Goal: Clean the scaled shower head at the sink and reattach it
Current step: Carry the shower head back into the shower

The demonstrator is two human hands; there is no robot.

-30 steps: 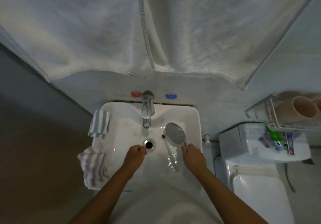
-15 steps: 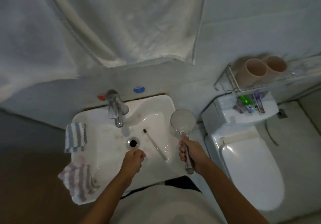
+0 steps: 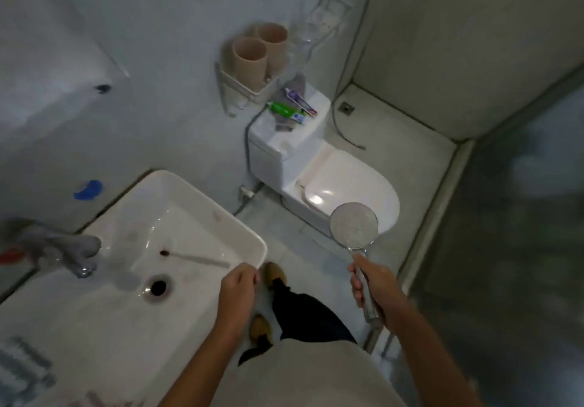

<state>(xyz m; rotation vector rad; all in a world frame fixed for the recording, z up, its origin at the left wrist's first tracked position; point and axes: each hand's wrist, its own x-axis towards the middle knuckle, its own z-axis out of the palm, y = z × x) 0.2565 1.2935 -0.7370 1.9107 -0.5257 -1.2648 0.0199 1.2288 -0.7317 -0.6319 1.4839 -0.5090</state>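
Observation:
My right hand (image 3: 374, 283) grips the chrome handle of the shower head (image 3: 354, 226), whose round face points up in front of the toilet, well to the right of the sink. The white sink (image 3: 202, 198) fills the lower left. A thin brush (image 3: 196, 258) with a dark tip lies in its basin beside the drain (image 3: 158, 287). My left hand (image 3: 238, 289) hangs with curled fingers at the sink's right front corner, and nothing shows in it. The tap (image 3: 63, 250) is blurred at the left.
A white toilet (image 3: 344, 185) with its lid down stands to the right of the sink, tubes (image 3: 290, 106) lying on its tank. A wall rack holds two beige cups (image 3: 259, 52). A raised shower curb (image 3: 433, 207) and glass screen lie on the right. A striped cloth (image 3: 22, 368) sits lower left.
The view has swung right, away from the sink and toward the toilet and shower area. My right hand carried the shower head out of the basin to the right. The brush stays in the sink.

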